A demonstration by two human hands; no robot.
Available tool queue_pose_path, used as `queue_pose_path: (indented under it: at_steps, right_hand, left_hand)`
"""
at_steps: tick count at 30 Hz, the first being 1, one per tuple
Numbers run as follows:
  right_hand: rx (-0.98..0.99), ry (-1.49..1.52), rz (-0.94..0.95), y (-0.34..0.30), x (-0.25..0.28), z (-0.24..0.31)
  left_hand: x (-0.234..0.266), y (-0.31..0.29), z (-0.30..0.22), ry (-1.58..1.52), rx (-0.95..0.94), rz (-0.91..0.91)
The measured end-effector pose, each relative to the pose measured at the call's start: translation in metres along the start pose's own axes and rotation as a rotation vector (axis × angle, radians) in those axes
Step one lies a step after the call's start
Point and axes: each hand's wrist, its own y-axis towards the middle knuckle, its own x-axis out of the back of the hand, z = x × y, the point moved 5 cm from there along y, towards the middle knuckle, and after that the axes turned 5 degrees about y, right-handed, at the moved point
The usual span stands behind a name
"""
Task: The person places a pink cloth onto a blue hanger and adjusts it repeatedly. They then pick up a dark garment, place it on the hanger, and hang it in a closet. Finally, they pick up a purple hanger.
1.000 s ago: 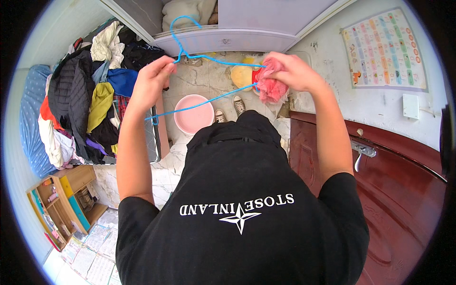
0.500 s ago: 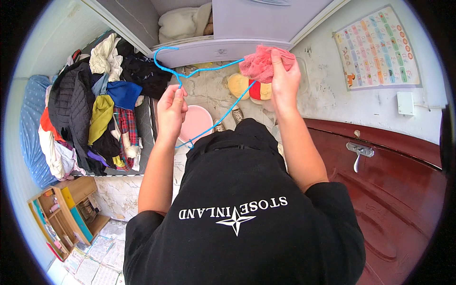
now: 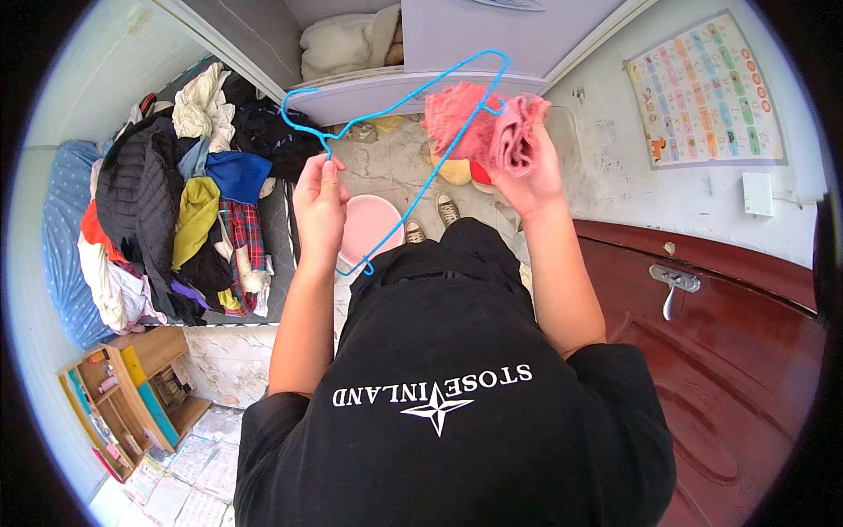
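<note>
My left hand (image 3: 320,198) is closed on the neck of a blue wire hanger (image 3: 413,204), just below its hook. The hanger's long shape stretches to the right, and its far corner is bare of cloth. In my right hand (image 3: 536,180) is a bunched, fuzzy pink cloth (image 3: 518,145), with the fingers partly hidden under it. One part of the cloth spreads left behind the hanger's bar, whose small notch overlaps it. Whether cloth and hanger touch there, I cannot tell.
A heap of clothes (image 3: 145,189) lies on the bed at left. On the floor are a pink basin (image 3: 369,227) and a yellow-and-red plush toy (image 3: 454,172). An open cabinet (image 3: 351,81) stands ahead; a dark red door (image 3: 702,369) lies right, a wooden shelf (image 3: 132,391) lower left.
The pink cloth no longer covers the hanger's right corner, which now shows in full. My right hand has moved slightly down and turned, with the cloth fanned out to the left.
</note>
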Motion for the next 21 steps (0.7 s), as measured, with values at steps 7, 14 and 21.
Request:
queue_pose_path:
  at_steps: [7, 14, 21]
  right_hand:
    - [0.014, -0.136, -0.038, -0.002, -0.021, -0.021]
    - [0.247, -0.448, -0.170, 0.012, -0.011, -0.013]
    - [0.195, -1.057, 0.126, 0.020, -0.038, 0.024]
  left_hand:
    - [0.006, 0.002, -0.005, 0.282, -0.209, -0.175]
    - [-0.005, 0.001, 0.003, -0.060, -0.129, 0.202]
    - [0.008, 0.011, -0.085, 0.799, -0.985, -0.109]
